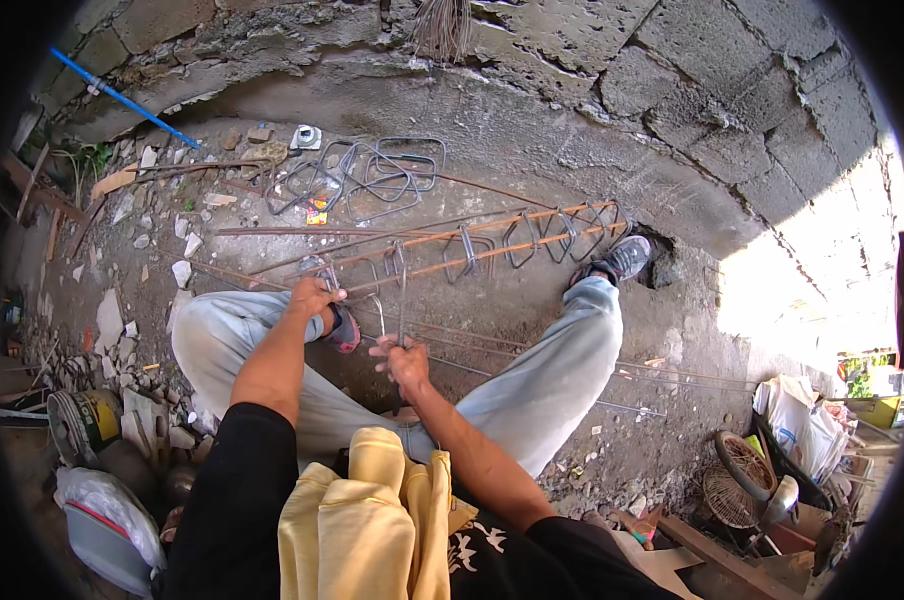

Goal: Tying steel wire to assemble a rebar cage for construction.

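Note:
A long, narrow cage of rusty steel bars with bent grey stirrups on it slants across the ground before me. My left hand is closed around the near-left end of one rusty bar, its thumb along the bar. Lower and to the right, my right hand is closed on a thin dark metal rod that stands up toward the cage. A thin, light bent wire shows between the two hands. The cage's far end lies by my right shoe.
Loose square stirrups lie beyond the cage, near a tape measure. Loose bars cross the ground. Rubble and buckets are left; a fan and white sacks right. A block wall rises behind.

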Demonstrator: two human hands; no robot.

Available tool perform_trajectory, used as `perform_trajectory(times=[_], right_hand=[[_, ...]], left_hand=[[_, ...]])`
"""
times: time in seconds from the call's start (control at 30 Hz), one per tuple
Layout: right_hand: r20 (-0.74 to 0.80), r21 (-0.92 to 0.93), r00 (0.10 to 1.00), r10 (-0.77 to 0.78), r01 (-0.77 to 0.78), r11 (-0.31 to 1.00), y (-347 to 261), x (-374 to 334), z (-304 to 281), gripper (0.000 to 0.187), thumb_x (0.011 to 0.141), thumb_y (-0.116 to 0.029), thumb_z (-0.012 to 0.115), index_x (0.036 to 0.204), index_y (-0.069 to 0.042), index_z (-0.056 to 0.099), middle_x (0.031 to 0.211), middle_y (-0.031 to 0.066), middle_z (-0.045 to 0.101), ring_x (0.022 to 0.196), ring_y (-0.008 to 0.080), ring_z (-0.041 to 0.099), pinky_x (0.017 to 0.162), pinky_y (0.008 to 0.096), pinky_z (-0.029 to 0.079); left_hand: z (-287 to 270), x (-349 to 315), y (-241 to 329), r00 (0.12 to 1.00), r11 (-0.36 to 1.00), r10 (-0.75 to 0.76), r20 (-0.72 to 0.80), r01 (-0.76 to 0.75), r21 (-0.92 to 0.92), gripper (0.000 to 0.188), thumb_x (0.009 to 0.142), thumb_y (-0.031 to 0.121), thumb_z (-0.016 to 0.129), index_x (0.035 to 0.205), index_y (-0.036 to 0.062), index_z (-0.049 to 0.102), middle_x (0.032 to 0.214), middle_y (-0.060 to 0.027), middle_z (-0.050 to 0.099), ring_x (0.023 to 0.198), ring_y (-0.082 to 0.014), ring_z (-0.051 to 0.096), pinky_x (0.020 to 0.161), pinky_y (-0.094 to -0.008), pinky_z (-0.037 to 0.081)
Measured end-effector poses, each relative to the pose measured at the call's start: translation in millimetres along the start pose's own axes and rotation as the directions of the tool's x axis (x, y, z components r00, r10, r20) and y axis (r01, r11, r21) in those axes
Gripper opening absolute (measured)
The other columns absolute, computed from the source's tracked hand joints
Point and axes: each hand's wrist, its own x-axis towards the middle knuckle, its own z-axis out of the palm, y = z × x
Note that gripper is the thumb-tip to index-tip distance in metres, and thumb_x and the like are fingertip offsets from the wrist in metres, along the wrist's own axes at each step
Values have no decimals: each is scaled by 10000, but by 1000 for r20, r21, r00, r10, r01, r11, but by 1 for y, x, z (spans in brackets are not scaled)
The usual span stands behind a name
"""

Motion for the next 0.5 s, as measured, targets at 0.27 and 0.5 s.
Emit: perform_trajectory(times=[0.27, 0.5], right_hand=[[71, -84, 929, 363, -357, 930, 35, 13, 3, 127, 879, -200, 593, 914, -90, 645, 717, 23, 651, 493, 126, 542, 414, 298, 351], [75, 61, 854, 515, -520, 852, 71, 78, 31, 89, 866, -193, 609, 819, -124, 639, 655, -7, 583, 500, 116, 495, 456, 286, 347]], left_hand=[[-7, -12, 41, 999, 969, 38, 28, -44, 245, 567, 767, 591, 681, 871, 34, 712, 846, -154, 693, 826, -268, 657, 789, -377, 488], [-9, 3, 70, 970, 990, 33, 240, -65, 128, 578, 817, 597, 634, 946, 37, 684, 755, -94, 652, 744, -178, 601, 713, -345, 475]])
